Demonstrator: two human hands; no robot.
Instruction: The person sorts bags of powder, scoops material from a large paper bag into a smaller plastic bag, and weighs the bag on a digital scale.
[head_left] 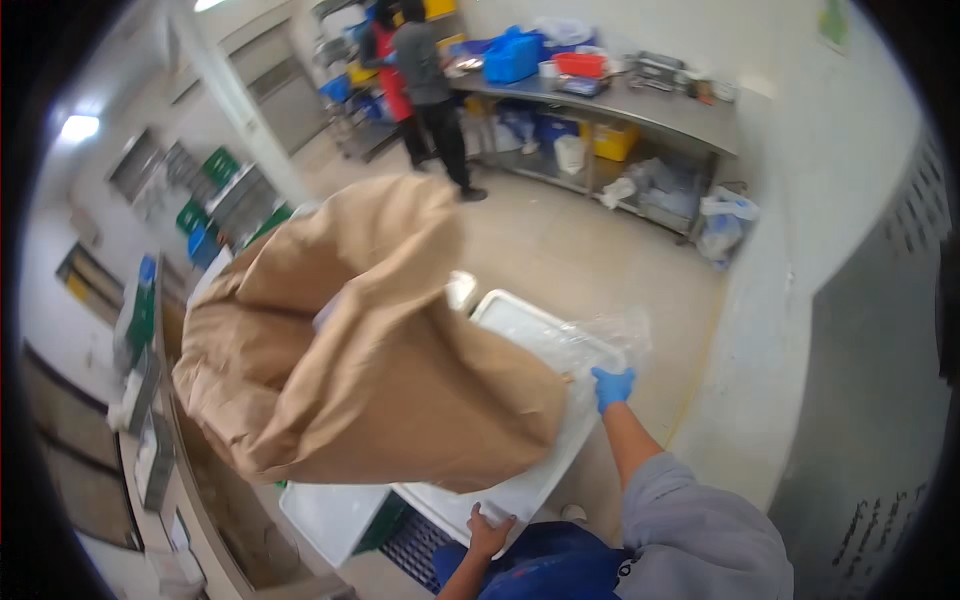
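Note:
A large brown paper sack (440, 400) with a crumpled, gaping mouth stands on a white tray (530, 320) in front of me. My right hand (613, 388), in a blue glove, is closed on the tray's right rim beside some clear plastic film (625, 335). At the tray's near edge, my bare left hand (490, 532) grips the rim, its thumb and a finger showing on top. The sack hides much of the tray, and its contents cannot be made out.
A steel workbench (665, 115) with blue and red containers runs along the back wall. Two people (430, 80) stand near its left end. A plastic bag (722, 225) hangs at its right end. Near my left are a white lid (325, 515) and a dark crate (415, 545).

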